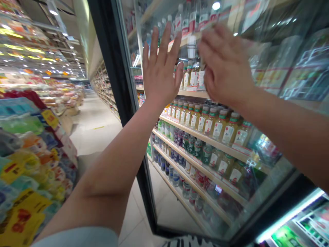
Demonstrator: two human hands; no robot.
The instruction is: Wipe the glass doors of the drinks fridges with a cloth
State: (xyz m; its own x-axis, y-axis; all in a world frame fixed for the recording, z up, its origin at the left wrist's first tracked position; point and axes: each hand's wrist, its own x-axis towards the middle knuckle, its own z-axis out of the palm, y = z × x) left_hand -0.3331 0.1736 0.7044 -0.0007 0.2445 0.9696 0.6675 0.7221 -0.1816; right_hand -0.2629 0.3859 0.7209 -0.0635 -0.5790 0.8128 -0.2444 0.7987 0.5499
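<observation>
Glass door (272, 77), right of its black post (113, 61). My left hand (162, 68), nearer the post, spreads wide, gripping nothing visible; my right hand (224, 65), farther off, blurs: hold indeterminable. Steady contact should favour flat, even palms.

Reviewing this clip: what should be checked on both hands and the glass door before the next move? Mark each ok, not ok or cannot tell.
1. Left hand free of objects: ok; it is spread wide, with nothing visible in it.
2. Right hand free of objects: cannot tell; its palm is turned out of sight.
3. Right hand sharply visible: not ok; it is motion-blurred.
4. Both palms touching the glass door: cannot tell from this single view.
5. Bottles seen in the glass standing upright: ok for the clear middle row.
</observation>
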